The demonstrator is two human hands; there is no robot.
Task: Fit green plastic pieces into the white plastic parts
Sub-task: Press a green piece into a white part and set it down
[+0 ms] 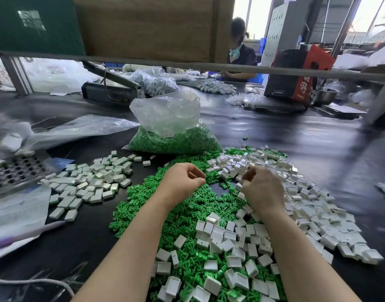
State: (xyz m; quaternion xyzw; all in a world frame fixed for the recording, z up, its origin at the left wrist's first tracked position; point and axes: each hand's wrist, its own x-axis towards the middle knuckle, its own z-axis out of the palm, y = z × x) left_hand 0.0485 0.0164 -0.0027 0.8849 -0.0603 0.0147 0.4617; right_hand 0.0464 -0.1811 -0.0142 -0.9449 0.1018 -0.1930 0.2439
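A wide heap of small green plastic pieces point(187, 216) covers the black table in front of me. Loose white plastic parts point(307, 199) are piled on its right side and spill over its near end point(235, 238). My left hand point(183, 179) hovers over the far part of the green heap, fingers curled toward the thumb, with nothing visible in them. My right hand point(261, 188) is at the edge of the white pile with its fingers curled down among the parts. Its back hides whether it holds one.
A separate pile of white parts showing green edges point(89, 184) lies to the left. An open clear bag of green pieces point(172, 131) stands behind the heaps. A perforated metal tray point(15, 171) and plastic bags sit at far left. Another person works across the table point(239, 51).
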